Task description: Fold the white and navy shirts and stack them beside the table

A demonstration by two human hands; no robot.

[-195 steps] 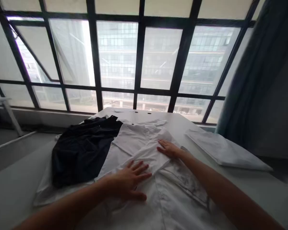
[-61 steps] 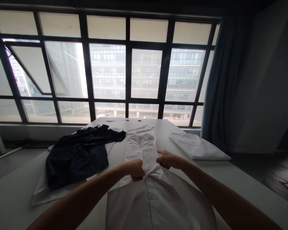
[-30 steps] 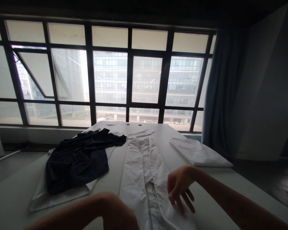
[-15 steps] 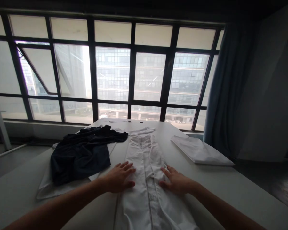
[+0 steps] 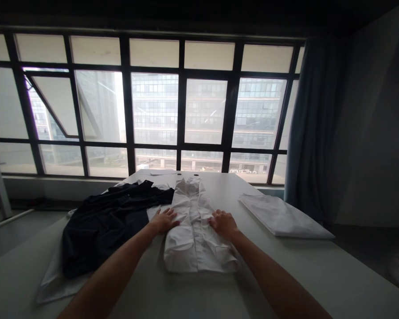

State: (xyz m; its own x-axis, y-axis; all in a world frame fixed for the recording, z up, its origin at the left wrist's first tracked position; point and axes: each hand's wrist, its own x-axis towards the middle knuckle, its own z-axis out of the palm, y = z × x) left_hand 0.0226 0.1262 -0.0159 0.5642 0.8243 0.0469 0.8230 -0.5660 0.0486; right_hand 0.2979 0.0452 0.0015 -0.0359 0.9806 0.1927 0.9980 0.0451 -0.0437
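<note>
A white shirt, folded long and narrow, lies flat on the white table in front of me. Along its left side rests my left hand, fingers spread and touching the cloth. My right hand is at the right side, its fingers bent and closed on the fabric there; the fingertips are partly hidden. Creases and slanting fold lines cross the lower part of the shirt. Left of it a dark navy shirt is heaped loosely, near my left forearm.
Under the navy shirt, a white cloth sticks out. A folded white garment lies on the right of the table. Beyond the far table edge is a large window, with a blue curtain on its right.
The white shirt now lies farther from me, with its near end in view. Both hands have moved forward with it, and the right hand's fingers have bent in.
</note>
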